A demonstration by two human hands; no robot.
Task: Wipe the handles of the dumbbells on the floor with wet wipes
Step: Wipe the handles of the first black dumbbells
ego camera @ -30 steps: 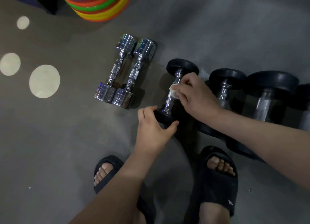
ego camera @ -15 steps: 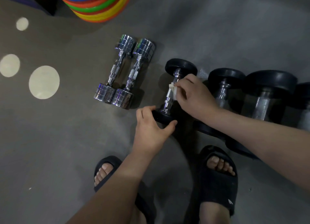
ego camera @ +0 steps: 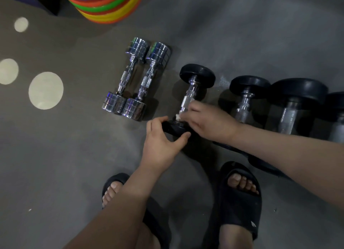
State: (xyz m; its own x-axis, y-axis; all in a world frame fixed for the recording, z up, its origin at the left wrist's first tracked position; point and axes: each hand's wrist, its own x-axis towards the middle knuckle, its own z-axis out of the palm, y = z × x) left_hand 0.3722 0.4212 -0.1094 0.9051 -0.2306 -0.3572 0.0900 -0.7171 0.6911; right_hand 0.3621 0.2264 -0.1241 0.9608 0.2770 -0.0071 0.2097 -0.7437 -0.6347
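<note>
since half a second ago my right hand (ego camera: 208, 122) has slid the wet wipe (ego camera: 178, 117) down the handle (ego camera: 187, 99) toward 6 o'clock, up against the near plate (ego camera: 173, 128). left to right: two chrome dumbbells (ego camera: 135, 77) lie side by side at 11 o'clock; my left hand (ego camera: 162, 144) curls its fingers (ego camera: 158, 120) round the near plate of the black dumbbell (ego camera: 197, 74) on the floor (ego camera: 55, 155); right fingers pinch the wipe; more black dumbbells (ego camera: 247, 98) sit at 3 o'clock.

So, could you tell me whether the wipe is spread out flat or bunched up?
Bunched up: only a small white wad of the wipe shows, pinched by the right hand against the dumbbell handle.
</note>
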